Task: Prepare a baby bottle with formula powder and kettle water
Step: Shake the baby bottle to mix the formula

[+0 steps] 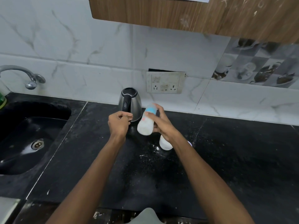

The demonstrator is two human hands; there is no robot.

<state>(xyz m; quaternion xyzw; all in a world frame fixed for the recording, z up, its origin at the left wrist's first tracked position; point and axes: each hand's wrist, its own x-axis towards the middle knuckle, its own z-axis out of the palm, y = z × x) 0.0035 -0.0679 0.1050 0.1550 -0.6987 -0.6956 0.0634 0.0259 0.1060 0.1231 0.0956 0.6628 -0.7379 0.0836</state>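
head view: my right hand (163, 125) grips the baby bottle (146, 121), fingers (157, 107) curled round its far side, holding it tilted in the air above the black worktop (226, 159), blue collar end pointing away from me and milky white base toward me. my left hand (119, 122) hovers just left of the bottle, fingers curled in and holding nothing that i can make out. the steel kettle (130, 105) stands at the far edge of the worktop by the wall, just beyond my left hand. a white container (165, 143) sits on the worktop under my right wrist, spilled white powder (153, 151) scattered near it. the dark sink (32, 135) lies to the left, tap (24, 75) above it, and a wall socket (165, 83) is behind the kettle.
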